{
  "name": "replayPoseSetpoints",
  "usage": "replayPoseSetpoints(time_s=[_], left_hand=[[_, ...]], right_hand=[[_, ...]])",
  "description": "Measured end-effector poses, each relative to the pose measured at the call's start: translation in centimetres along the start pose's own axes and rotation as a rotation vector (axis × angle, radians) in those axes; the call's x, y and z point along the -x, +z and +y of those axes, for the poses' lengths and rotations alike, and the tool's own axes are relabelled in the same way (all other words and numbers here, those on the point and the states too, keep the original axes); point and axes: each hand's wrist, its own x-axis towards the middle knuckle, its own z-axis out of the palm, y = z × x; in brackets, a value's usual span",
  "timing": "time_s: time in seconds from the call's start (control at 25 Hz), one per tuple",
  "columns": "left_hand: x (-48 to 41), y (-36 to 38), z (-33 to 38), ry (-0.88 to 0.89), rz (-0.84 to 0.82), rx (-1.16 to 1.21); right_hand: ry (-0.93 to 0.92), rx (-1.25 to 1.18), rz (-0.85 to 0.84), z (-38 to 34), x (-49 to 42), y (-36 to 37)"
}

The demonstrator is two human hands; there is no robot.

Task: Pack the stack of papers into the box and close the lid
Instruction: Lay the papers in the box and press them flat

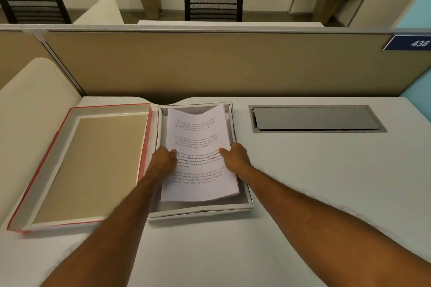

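A stack of printed white papers (197, 137) lies inside the shallow white box (200, 211) in the middle of the desk, its far edge bowed upward. My left hand (163, 158) grips the stack's left edge with the thumb on top. At the right edge, my right hand (235, 156) holds the stack the same way. The box lid (91, 165), red-edged with a tan inner face, lies upturned on the desk just left of the box, apart from it.
A grey cable hatch (314, 119) is set into the desk to the right. A tan partition (221, 63) walls off the back of the desk. A cream curved panel (32, 100) stands at the left. Chairs and potted plants lie beyond.
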Motion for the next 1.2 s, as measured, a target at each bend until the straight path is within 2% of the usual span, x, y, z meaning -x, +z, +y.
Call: replayPoseSetpoints(time_s=[0.16,0.56,0.88,1.04,1.2], left_hand=[[-0.3,0.6,-0.4,-0.036,-0.017,0.004],[-0.3,0.6,0.1,-0.118,0.063,-0.031],[1.0,0.7,0.8,-0.05,0.133,-0.073],[1.8,0.4,0.8,-0.005,0.148,-0.11],[3.2,0.3,0.9,0.013,0.139,-0.165]], right_hand=[[-0.005,0.031,0.016,0.3,-0.6,0.6],[-0.026,0.164,0.068,0.2,-0.9,1.0],[-0.093,0.134,-0.027,0.4,-0.4,2.2],[-0.01,0.283,-0.119,0.1,-0.7,2.9],[-0.121,0.552,-0.117,-0.5,-0.1,2.7]])
